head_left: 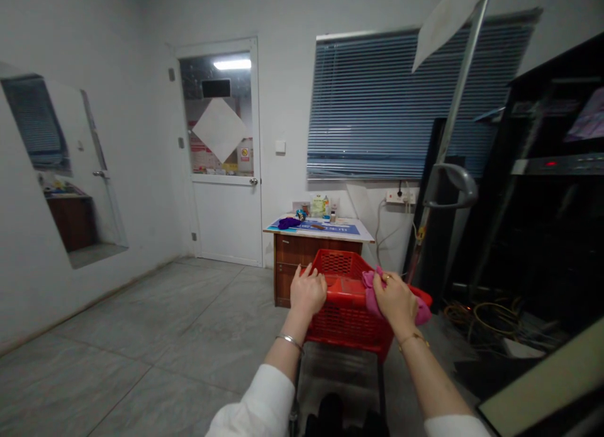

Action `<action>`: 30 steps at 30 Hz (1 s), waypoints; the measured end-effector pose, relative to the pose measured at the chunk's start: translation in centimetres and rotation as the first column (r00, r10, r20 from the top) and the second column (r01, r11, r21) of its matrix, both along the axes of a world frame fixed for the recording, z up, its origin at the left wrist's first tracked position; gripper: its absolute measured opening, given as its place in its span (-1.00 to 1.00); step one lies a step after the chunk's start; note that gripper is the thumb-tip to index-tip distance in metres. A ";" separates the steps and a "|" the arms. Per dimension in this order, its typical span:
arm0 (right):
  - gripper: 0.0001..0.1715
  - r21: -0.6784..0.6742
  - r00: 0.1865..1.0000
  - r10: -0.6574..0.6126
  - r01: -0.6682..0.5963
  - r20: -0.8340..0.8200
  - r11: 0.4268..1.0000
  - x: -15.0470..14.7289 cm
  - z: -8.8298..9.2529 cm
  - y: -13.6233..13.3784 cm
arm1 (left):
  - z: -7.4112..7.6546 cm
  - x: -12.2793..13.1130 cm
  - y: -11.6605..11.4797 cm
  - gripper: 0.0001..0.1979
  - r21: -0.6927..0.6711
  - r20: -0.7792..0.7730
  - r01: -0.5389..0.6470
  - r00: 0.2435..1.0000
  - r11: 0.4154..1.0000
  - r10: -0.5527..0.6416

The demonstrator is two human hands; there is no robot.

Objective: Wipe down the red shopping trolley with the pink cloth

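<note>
A red plastic shopping cart (349,327) stands in front of me, its basket facing the desk. My left hand (307,291) is closed round the left end of its red handle (346,287). A pink cloth (372,298) is draped over the right part of the handle. My right hand (395,300) grips this cloth, pressing it against the handle, and part of the cloth hangs out beyond my fingers. What lies deep in the basket is hidden.
Ahead is a brown desk (302,254) bearing a purple cloth (289,223) and several small bottles and packs. A white door (226,220) is to its left. On the right are a metal pole (457,94), a dark equipment rack (495,236) and loose cables (495,317). Grey floor (155,342) lies left.
</note>
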State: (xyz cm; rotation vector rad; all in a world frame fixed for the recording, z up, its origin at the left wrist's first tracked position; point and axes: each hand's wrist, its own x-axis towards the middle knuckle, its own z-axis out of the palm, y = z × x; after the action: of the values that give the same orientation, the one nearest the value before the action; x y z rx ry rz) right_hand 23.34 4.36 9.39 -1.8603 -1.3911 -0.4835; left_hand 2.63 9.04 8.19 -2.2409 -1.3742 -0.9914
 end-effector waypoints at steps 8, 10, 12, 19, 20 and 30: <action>-0.61 0.066 0.957 0.210 -0.227 0.200 0.972 -7.6 -0.1 0.4 | -0.1 -0.2 -0.4 -0.62 0.004 0.009 0.041 0.999 0.999 -0.041; -0.60 0.045 0.952 0.232 -0.245 0.199 0.968 -7.2 0.1 0.0 | 0.0 -0.6 -0.6 -0.62 0.003 0.001 0.044 0.999 0.999 -0.044; -0.59 0.001 0.969 0.194 -0.197 0.154 0.980 -5.3 0.5 -0.6 | 0.0 -0.8 -0.8 -0.61 0.004 0.001 0.050 0.999 0.999 -0.050; -0.57 -0.084 0.997 -0.067 0.069 0.026 0.994 -3.8 1.1 -1.8 | -0.2 -0.4 -2.6 -0.64 0.033 0.043 0.035 0.998 0.999 -0.037; -0.57 -0.056 0.997 -0.019 0.024 0.079 0.998 -5.1 1.0 -1.9 | -0.2 -0.4 -2.8 -0.64 0.040 0.045 0.032 0.998 0.999 -0.034; -0.56 -0.147 0.998 0.058 -0.052 0.037 0.988 -3.6 1.6 -3.8 | -0.4 -2.2 -3.7 -0.64 0.034 0.005 0.074 0.997 0.997 -0.074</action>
State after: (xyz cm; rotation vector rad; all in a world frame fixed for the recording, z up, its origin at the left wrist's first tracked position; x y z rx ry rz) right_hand 19.78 0.54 10.96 -1.9317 -1.5364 -0.4038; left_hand 0.42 5.37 7.83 -2.2801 -1.2760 -1.0395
